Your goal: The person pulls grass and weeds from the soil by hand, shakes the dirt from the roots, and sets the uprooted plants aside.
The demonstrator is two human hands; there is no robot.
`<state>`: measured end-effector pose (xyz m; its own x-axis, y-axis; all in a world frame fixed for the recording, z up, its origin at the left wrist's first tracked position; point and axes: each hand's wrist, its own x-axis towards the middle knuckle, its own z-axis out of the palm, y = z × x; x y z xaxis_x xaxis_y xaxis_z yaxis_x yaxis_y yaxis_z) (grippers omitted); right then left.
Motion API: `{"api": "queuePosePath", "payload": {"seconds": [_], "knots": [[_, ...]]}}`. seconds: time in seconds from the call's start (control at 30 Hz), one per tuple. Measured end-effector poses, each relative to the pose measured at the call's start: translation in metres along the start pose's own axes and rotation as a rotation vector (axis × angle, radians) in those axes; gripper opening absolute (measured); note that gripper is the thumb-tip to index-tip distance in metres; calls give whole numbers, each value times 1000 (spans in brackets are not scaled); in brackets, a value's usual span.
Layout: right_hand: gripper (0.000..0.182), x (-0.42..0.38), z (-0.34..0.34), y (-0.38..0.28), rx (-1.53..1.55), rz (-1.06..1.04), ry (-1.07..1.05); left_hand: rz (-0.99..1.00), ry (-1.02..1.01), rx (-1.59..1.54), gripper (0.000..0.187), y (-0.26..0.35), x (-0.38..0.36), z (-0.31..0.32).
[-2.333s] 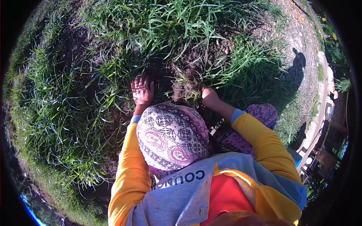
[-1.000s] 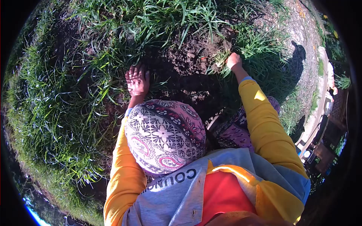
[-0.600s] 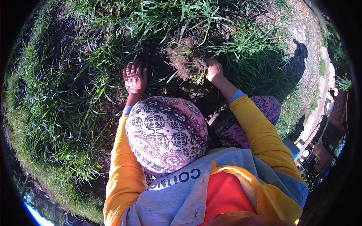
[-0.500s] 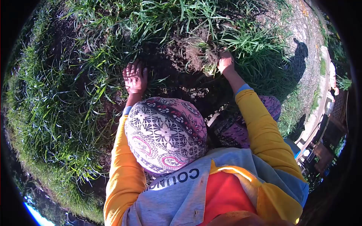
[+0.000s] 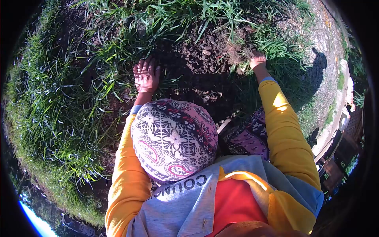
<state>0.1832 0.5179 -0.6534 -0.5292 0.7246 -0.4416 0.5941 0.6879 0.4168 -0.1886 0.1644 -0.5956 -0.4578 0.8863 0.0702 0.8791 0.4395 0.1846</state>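
Note:
My left hand (image 5: 146, 76) lies flat with its fingers spread at the edge of the grass (image 5: 67, 114), beside dark bare soil (image 5: 203, 51). Over to the right, my right hand (image 5: 257, 61) is closed around a grass clump (image 5: 241, 53) whose brown roots and clinging soil show. Its fingertips are partly hidden by the clump. Between the two hands the soil is loose and crumbly, partly in shadow.
My knee in patterned cloth (image 5: 173, 140) rises between my arms. A gravel path (image 5: 323, 35) runs along the right, with a pale kerb (image 5: 342, 75) beyond it. More grass grows at the top. Part of a person (image 5: 350, 93) shows at the far right.
My right hand has moved to the right with the grass clump, uncovering more loose soil. My left hand stays flat, a little further right in view.

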Motion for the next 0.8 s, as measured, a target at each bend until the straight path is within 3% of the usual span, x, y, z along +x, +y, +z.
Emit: {"api": "queuePosePath", "payload": {"seconds": [0.1,0.23,0.27,0.4,0.5,0.53,0.63,0.67,0.77,0.8], "knots": [[46,-11,-37,-7,126,74,-144,2,3,-6,40,-2,0,2],[41,-3,-25,-2,86,39,-79,6,3,-6,39,-2,-1,1],[35,-6,-19,-3,107,20,142,12,12,-9,38,-2,-1,2],[27,-18,-54,-4,112,-104,151,16,23,-13,39,-2,0,2],[28,-19,-44,-2,120,-75,114,10,21,-10,39,-1,-1,2],[27,-16,-33,0,96,-90,201,11,22,-9,39,-1,-1,3],[28,-9,-40,-4,174,-25,106,22,33,-2,39,-2,0,2],[35,-12,-51,-6,65,-53,1,25,34,1,39,-2,-1,2],[45,-13,-44,-6,17,-64,18,25,38,-23,38,-2,-1,0],[73,-7,-45,-7,32,8,-164,27,45,-22,38,-2,-1,0]]}}
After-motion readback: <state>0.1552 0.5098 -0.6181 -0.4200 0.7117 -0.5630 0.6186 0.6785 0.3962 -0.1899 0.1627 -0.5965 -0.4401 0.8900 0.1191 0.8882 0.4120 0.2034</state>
